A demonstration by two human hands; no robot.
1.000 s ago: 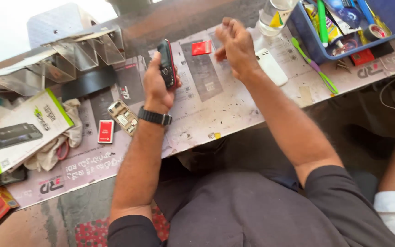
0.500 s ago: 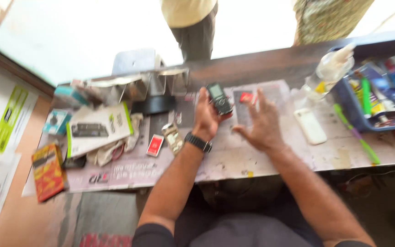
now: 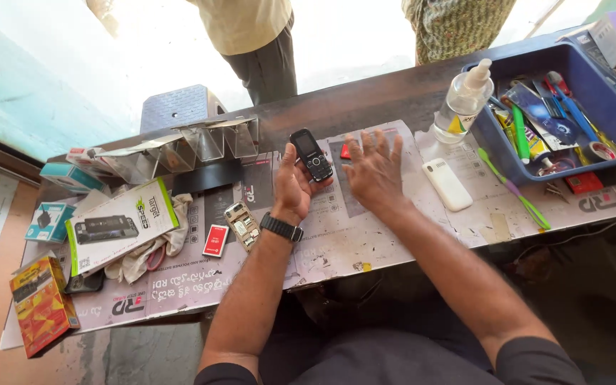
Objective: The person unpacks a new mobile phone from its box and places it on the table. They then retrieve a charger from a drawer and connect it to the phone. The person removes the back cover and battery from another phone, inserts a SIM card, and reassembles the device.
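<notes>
My left hand [image 3: 292,187], with a black watch on its wrist, holds a small black keypad phone [image 3: 311,155] upright above the worktable. My right hand [image 3: 373,168] hovers flat and spread just right of the phone, fingers apart and holding nothing. Under its fingertips a small red piece [image 3: 345,151] lies on the paper mat. A white keypad phone [image 3: 446,185] lies face down to the right of that hand. An opened phone body [image 3: 242,224] and a red battery [image 3: 215,240] lie left of my left wrist.
A blue tray [image 3: 497,153] of tools and a clear pump bottle [image 3: 460,104] stand at the right, a green toothbrush [image 3: 512,188] before them. Boxes [image 3: 120,225] and a cloth crowd the left. Two people stand beyond the counter [image 3: 365,100].
The view has tilted up and steadied. My right hand has drawn back from the far edge and opened flat beside the black phone, which stays in my left hand.
</notes>
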